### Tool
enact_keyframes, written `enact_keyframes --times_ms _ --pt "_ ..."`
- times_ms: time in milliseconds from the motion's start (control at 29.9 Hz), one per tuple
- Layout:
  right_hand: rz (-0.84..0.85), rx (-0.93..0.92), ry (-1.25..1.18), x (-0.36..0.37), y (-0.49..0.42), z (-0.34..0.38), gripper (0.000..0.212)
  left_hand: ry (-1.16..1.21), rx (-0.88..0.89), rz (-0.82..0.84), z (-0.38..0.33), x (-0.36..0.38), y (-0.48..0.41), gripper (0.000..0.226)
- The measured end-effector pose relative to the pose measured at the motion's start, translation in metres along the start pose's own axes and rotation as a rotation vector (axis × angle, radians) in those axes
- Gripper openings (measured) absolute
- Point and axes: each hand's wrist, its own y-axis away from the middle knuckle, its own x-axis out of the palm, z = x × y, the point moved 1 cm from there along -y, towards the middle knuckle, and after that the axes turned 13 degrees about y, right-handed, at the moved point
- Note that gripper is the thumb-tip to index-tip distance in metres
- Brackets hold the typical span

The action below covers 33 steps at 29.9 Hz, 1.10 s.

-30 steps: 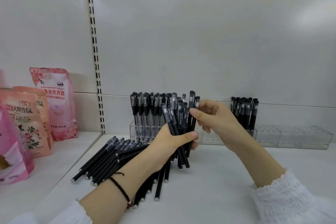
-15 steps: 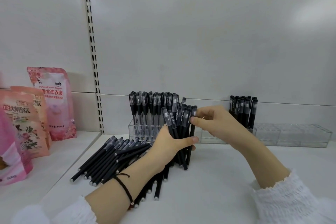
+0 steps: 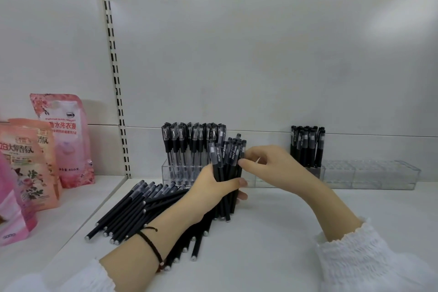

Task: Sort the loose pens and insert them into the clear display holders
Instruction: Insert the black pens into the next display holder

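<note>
Pens in a black bundle point(image 3: 227, 173) stand upright on the white shelf point(image 3: 272, 232), their bottom ends touching it, in front of the clear display holders point(image 3: 369, 174). The left hand point(image 3: 213, 191) has its grip wrapped around the middle of this bundle. The right hand point(image 3: 272, 165) pinches the cap of one pen at the top of the bundle. More loose pens point(image 3: 132, 213) lie flat in a pile under the left forearm. Pink detergent pouches point(image 3: 64, 137) stand at the far left.
</note>
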Motion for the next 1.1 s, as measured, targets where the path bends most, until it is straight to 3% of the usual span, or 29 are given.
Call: enact_keyframes --times_ms 100,167,267,401,534,735,868,1102 --pt "0.015 -0.042 0.097 -0.002 0.008 -0.009 0.023 -0.07 0.051 -0.101 -0.008 0.003 -0.001 0.014" --pt "0.012 -0.079 0.357 -0.006 0.013 -0.019 0.029 -0.136 0.067 -0.176 -0.014 0.003 -0.001 0.027" --pt "-0.015 -0.141 0.637 -0.014 0.023 -0.038 0.034 -0.256 0.077 -0.193 -0.021 0.011 0.0 0.027" --pt "-0.037 -0.217 0.75 -0.022 0.033 -0.064 0.037 -0.274 0.084 -0.208 -0.02 0.033 0.001 0.025" --pt "-0.054 -0.219 0.783 -0.033 0.038 -0.088 0.03 -0.112 0.096 -0.257 -0.011 0.069 -0.007 0.026" --pt "-0.102 -0.159 0.606 -0.053 0.038 -0.125 0.025 0.107 0.078 -0.227 0.005 0.126 -0.041 0.018" --pt "-0.19 -0.122 0.503 -0.065 0.037 -0.145 0.024 0.254 0.086 -0.294 0.015 0.148 -0.061 0.028" --pt "-0.417 -0.012 -0.05 -0.071 0.03 -0.159 0.016 0.164 0.015 -0.117 0.042 0.144 -0.067 0.024"
